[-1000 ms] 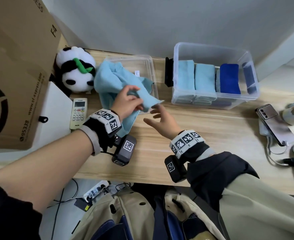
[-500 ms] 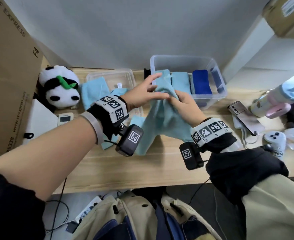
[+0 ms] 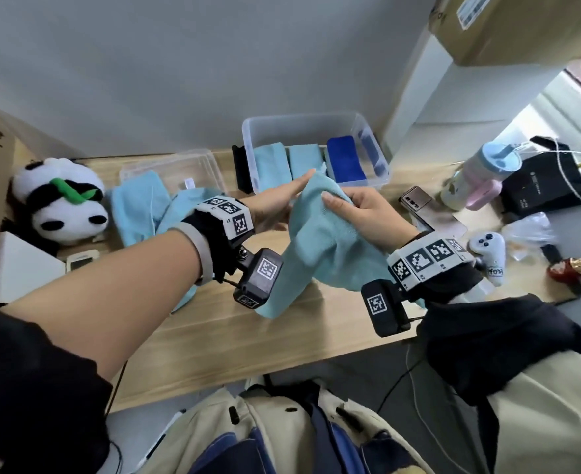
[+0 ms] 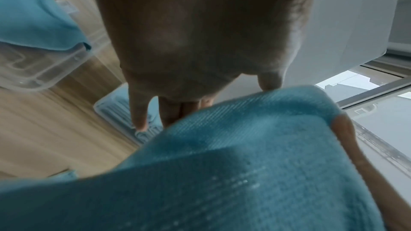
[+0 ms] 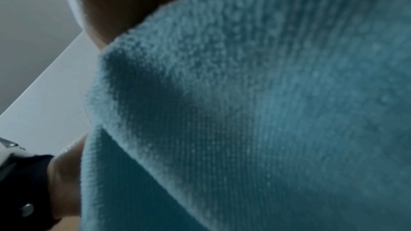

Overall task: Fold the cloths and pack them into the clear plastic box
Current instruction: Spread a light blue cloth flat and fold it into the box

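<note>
A light blue cloth hangs above the wooden table, its lower end trailing near the table top. My right hand grips its top corner, thumb over the fabric. My left hand lies against the cloth's left side with straight fingers. In the left wrist view these fingers reach out behind the cloth. The cloth fills the right wrist view. The clear plastic box stands behind the hands and holds two folded light blue cloths and a dark blue one.
More loose light blue cloths lie on the box lid at the left, beside a panda plush. To the right are a phone, a game controller, a bottle and a black device.
The cloth came off the pile at the left and now hangs in front of the box. My right hand has taken hold of it. My left hand's fingers have straightened.
</note>
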Tool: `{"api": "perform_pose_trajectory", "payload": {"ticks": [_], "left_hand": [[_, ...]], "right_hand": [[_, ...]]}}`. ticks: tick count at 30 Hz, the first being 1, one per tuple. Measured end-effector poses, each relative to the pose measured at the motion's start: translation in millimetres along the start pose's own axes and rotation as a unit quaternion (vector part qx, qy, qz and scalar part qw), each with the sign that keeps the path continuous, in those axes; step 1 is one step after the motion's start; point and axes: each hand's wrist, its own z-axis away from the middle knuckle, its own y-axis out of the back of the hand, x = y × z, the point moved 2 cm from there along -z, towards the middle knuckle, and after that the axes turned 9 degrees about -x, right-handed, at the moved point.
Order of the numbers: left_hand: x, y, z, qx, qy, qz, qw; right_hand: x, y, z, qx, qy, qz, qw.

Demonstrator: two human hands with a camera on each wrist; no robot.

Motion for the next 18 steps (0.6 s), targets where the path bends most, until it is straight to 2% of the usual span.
{"api": "perform_pose_trajectory", "payload": {"ticks": [3,6,11,13,16,18], "left_hand": [[6,1,-5,0.032,-0.058,0.049,0.997],[15,5,-4,0.094,-0.121,0.047,0.987],[28,15,3,0.216,-0.23,0.127,0.94],[32,18,7,0.24,-0.261,0.137,0.925],[36,23,16,0.273,-0.28,0.14,0.91],[35,31,22,0.311,-0.278,0.135,0.899]], "right_hand": [[2,14,3,0.012,-0.007,0.019,1.0],[6,31,12,0.015,-0.022,0.029,0.999],[36,60,28,-0.02,-0.091,0.025,0.995],[48,71,32,-0.027,-0.121,0.049,0.991],[62,85,36,-0.027,-0.154,0.154,0.976],[67,97,37,0.021,-0.17,0.183,0.968]]}}
